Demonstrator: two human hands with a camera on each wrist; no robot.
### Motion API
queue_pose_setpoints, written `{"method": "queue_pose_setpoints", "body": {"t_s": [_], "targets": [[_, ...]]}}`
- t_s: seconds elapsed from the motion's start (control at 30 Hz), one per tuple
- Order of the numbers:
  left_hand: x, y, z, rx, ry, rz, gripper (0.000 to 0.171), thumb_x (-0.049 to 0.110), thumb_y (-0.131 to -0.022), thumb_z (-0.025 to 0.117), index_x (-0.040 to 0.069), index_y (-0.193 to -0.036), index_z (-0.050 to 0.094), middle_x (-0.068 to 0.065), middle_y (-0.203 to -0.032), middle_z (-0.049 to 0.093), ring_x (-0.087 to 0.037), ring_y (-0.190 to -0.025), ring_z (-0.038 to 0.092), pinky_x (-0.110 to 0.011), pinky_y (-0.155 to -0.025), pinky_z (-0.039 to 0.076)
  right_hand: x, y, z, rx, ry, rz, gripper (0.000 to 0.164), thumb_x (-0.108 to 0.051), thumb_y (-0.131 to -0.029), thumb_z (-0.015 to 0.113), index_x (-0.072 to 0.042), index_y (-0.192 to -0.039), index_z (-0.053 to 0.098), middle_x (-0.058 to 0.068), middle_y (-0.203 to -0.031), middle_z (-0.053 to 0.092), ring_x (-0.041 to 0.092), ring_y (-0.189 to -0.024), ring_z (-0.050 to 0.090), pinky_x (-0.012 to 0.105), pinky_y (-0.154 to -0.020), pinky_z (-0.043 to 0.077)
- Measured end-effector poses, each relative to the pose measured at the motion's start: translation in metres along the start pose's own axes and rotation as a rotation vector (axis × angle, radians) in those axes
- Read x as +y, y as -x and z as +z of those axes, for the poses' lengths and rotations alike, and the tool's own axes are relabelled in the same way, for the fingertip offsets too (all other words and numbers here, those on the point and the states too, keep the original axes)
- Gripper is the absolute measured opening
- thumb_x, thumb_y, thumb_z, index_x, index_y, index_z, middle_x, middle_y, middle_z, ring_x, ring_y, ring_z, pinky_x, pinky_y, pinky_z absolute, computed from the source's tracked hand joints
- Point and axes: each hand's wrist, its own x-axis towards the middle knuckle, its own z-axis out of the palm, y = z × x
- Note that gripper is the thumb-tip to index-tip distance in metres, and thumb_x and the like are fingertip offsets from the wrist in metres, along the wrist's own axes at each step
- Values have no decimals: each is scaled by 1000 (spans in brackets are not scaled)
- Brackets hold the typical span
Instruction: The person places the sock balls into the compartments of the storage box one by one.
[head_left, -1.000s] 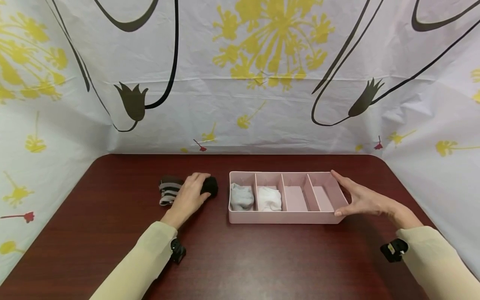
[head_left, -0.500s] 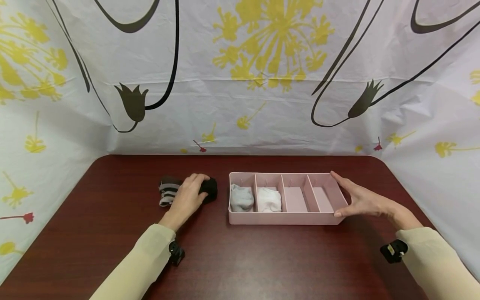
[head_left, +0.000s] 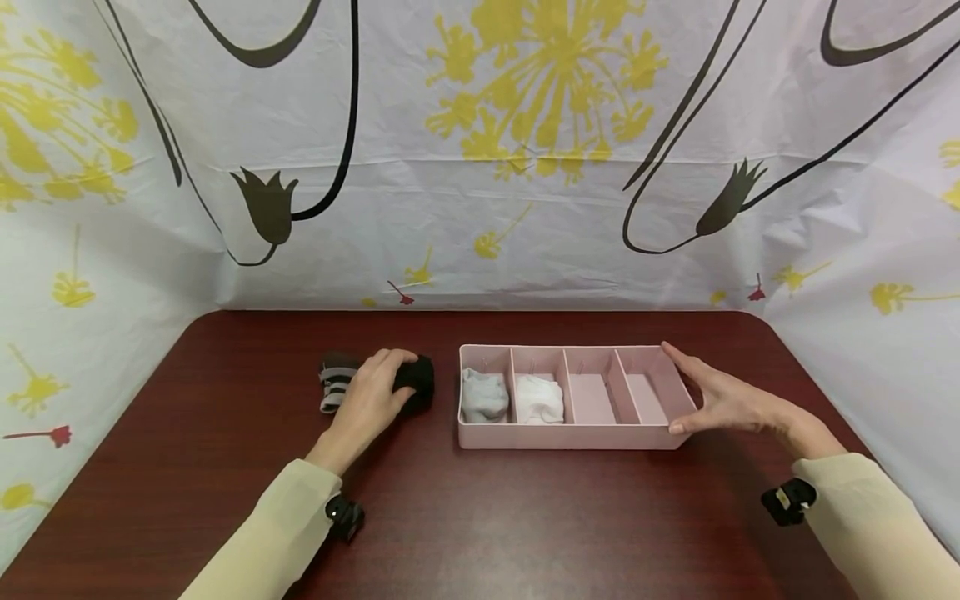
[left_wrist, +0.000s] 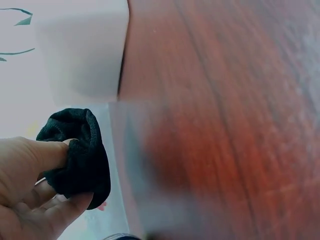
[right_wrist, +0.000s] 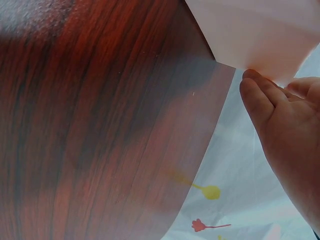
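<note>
One black bundle, perhaps a sock, pinched inside left hand, right hand gripping box

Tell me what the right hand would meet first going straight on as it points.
The box: the right hand points at its right end and touches it, with no visible gap between.

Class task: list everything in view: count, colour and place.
wood-grain table: 1, dark red, foreground
flower-patterned sheet: 1, white, behind table
long plastic-looking four-compartment tray: 1, pink, on table
bunched cloth: 1, grey, tray's leftmost compartment
crumpled cloth: 1, white, next compartment
rounded cloth: 1, black, left of tray
striped cloth: 1, grey and dark, left of rounded cloth
wrist cameras: 2, black, both wrists
sleeves: 2, cream, arms
left grip: 1, pinches rounded cloth
right grip: 1, on tray's right end
</note>
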Motion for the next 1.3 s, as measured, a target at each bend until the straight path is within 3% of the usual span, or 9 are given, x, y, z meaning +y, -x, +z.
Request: {"method": "queue_pose_setpoints", "body": {"t_s": [0.1,0.33,0.43,0.77,0.83,1.0,1.1,1.2,1.3], "targets": [[3,1,-4,13,8,20,41,2,-76,76,5,-114,61,-13,-112,61,-31,-103,58,-45,-84,50,0,0,0,0,-5,-1,116,-15,-65,83,-4,-151,5,33,-149,13,58,-132,11,72,-95,18],[12,4,-10,38,24,54,42,3,-75,76,6,-114,61,-12,-112,61,-29,-102,58,-44,-85,50,0,-1,2,2,14,7,115,-17,-68,82,-6,-151,4,29,-150,15,47,-130,20,62,-95,28],[19,4,-14,44,31,68,42,3,-76,77,7,-115,61,-11,-112,62,-28,-103,58,-43,-86,50,-1,-1,2,0,8,7,114,-17,-69,81,-8,-152,3,28,-150,15,45,-129,21,65,-94,27],[51,-5,-24,89,122,180,43,1,-74,77,7,-113,62,-9,-108,63,-25,-101,60,-40,-86,50,0,-1,3,-3,-4,9,114,-17,-69,81,-9,-152,3,28,-150,14,45,-130,19,64,-95,27],[58,-7,-23,82,138,188,43,2,-74,78,7,-113,62,-9,-108,63,-24,-102,60,-39,-87,50,1,0,3,-2,0,12,114,-17,-69,81,-9,-152,3,27,-150,14,43,-130,19,58,-97,29],[75,-15,-18,54,161,203,42,2,-74,77,8,-113,62,-8,-108,63,-24,-102,60,-38,-87,50,2,1,3,7,17,8,113,-19,-70,81,-11,-152,5,25,-151,16,35,-131,22,18,-95,30],[85,-20,-13,23,179,208,41,2,-75,77,8,-113,62,-8,-109,63,-24,-103,60,-37,-88,50,3,1,3,8,11,3,112,-18,-70,81,-11,-152,5,25,-151,16,30,-132,21,9,-90,27],[96,-23,-6,-16,198,206,40,3,-76,76,9,-113,62,-7,-110,63,-24,-105,59,-37,-89,49,3,1,3,7,5,5,112,-19,-70,81,-11,-152,5,25,-151,16,31,-133,21,8,-91,26],[107,-27,2,-48,206,215,40,4,-77,76,9,-114,62,-7,-112,62,-23,-106,59,-38,-91,48,3,0,2,5,-3,-10,113,-17,-69,82,-7,-151,5,28,-149,16,39,-131,21,24,-99,30]]}}
